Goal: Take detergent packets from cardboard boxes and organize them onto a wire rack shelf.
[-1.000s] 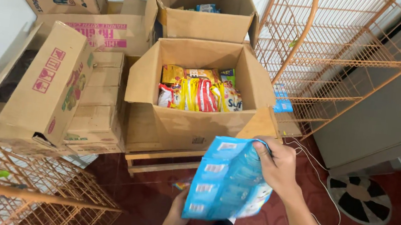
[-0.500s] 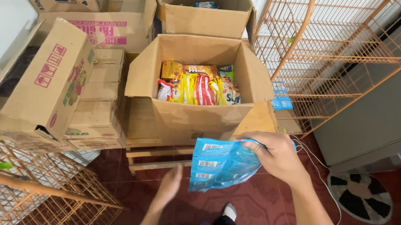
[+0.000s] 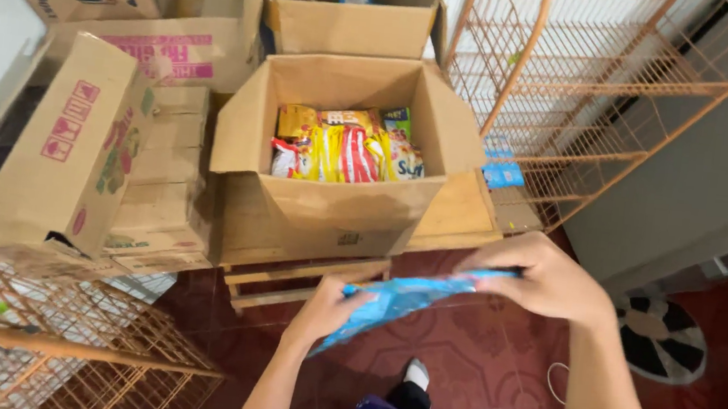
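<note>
1. Right hand (image 3: 547, 280) closed over the upper end of a blue packet (image 3: 404, 296); pinching it between thumb and fingers; packet stretched flat and slanting down towards the left hand (image 3: 330, 306).
2. Left hand closed on the lower end of the same blue packet; fingers wrapped around its edge; so packet hanging in the air between both hands, above the red tiled floor (image 3: 490, 383), touching nothing else.
3. Just beyond the hands, an open cardboard box (image 3: 317, 213) with yellow, red and white sachets (image 3: 347, 152) inside; standing on a wooden pallet (image 3: 301, 280).
4. Possible trouble: packet thin and slippery-looking; held only at its two ends; probably sliding out of one grip if the pull becomes uneven, then dropping to the floor near the foot (image 3: 416, 375).
5. Possible trouble: too strong pulling apart from both sides; likely tearing or creasing of the wrapper.
6. Right of the right hand, an orange wire rack (image 3: 578, 92) standing near; risk of catching the packet or a sleeve-less forearm on its wires when swinging that way.
7. Below the right hand, a thin white cord (image 3: 552, 381) lying on the floor; risk of tripping.
</note>
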